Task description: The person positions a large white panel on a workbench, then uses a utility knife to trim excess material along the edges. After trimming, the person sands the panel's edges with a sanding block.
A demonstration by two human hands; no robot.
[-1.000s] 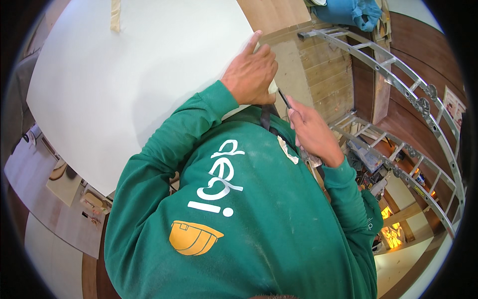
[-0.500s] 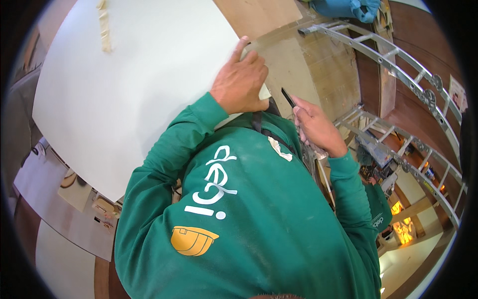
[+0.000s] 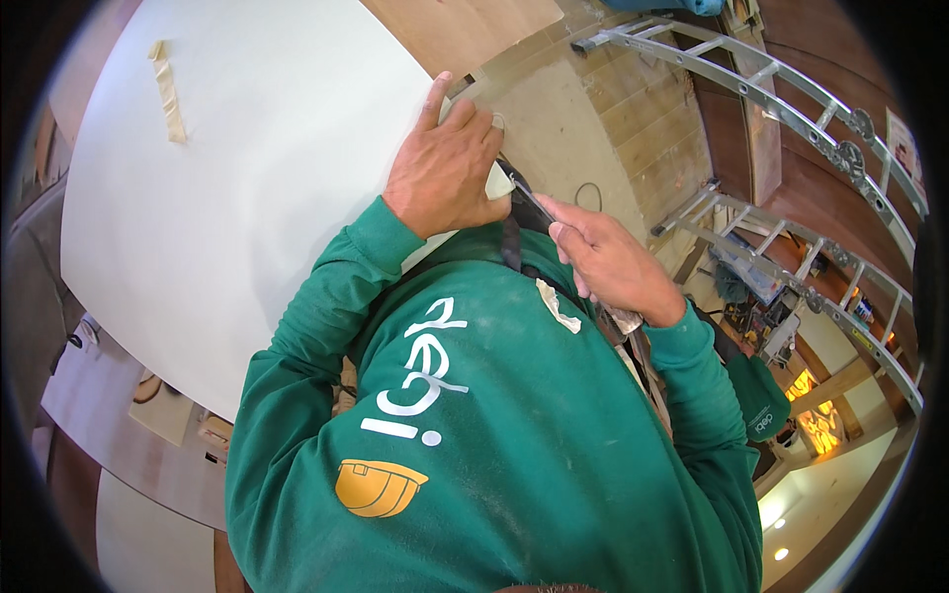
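Note:
My left hand (image 3: 440, 163) is curled over the right edge of a large white panel (image 3: 237, 128), index finger extended along it and thumb at the lower corner. My right hand (image 3: 608, 257) grips a thin dark tool (image 3: 534, 206), whose tip is at that panel corner just right of my left thumb; whether it touches is unclear. A strip of beige tape (image 3: 168, 94) lies on the panel's upper left. A crumpled whitish scrap (image 3: 557, 304) is on the front of my green sweatshirt.
Two aluminium ladders (image 3: 751, 79) (image 3: 840, 296) stand at the right beside brown boards. A wooden board (image 3: 474, 30) is above the panel, blue fabric (image 3: 672, 5) at the top. A green garment with a logo (image 3: 756, 395), possibly another person's, shows at right, near cluttered tools. A pale board (image 3: 129, 435) is at lower left.
The tool tip was at the panel edge, moved slightly away, and is now back at the corner. My left hand and the panel edge appear further left in the view.

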